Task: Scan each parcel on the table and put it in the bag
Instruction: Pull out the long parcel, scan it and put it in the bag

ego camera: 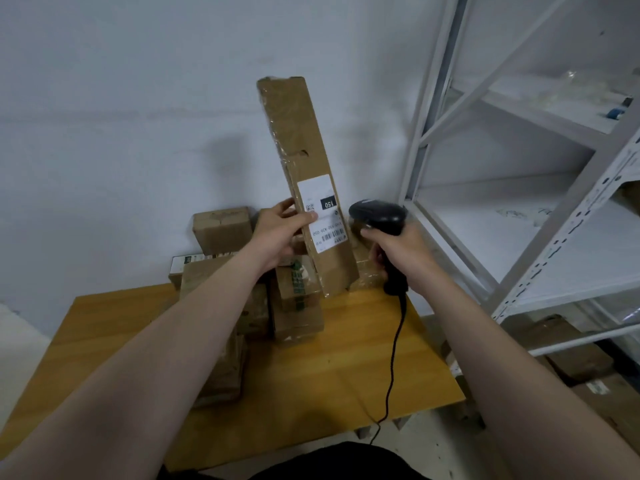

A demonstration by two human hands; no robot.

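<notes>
A long, flat, taped cardboard parcel (298,133) is held near upright above the wooden desk (363,358) by the left hand (277,237), fingers curled round its edge. A black scanner (377,214) is gripped in the right hand (398,251). Brown boxes (298,306) are piled against the pale wall (138,98).

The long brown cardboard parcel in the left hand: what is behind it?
Smaller brown cardboard boxes on the wooden table and the white wall; their parts directly behind are covered.
</notes>
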